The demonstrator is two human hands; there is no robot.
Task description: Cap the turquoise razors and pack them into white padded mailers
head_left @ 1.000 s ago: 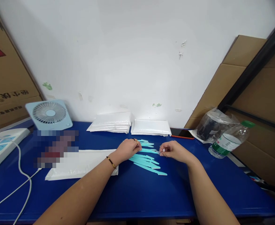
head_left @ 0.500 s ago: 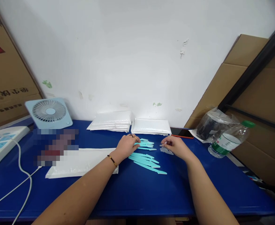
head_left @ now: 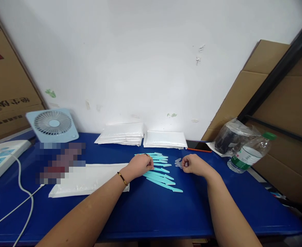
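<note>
Several teal eyebrow razors [head_left: 163, 178] lie fanned out on the blue table, blade ends towards the right. My left hand [head_left: 140, 165] rests over their handles, fingers curled and closed on an eyebrow razor; the hand itself hides most of the grip. To the right of the razors is a small cluster of clear plastic blade caps [head_left: 178, 164]. At its right edge my right hand [head_left: 194, 164] has thumb and fingertips pinched together on a clear cap, mostly covered by the fingers.
White padded mailers [head_left: 121, 133] stand stacked against the wall, with a second stack [head_left: 165, 139] alongside. A single mailer [head_left: 89, 178] lies left. Also around are a phone [head_left: 199, 146], a water bottle [head_left: 248, 156], a bagged dark item [head_left: 226, 139], a fan [head_left: 53, 124] and a power strip [head_left: 5, 157].
My left hand has drawn its fingers in and come slightly down over the razors. My right hand has moved a little lower, its fingers closing at the caps' right side.
</note>
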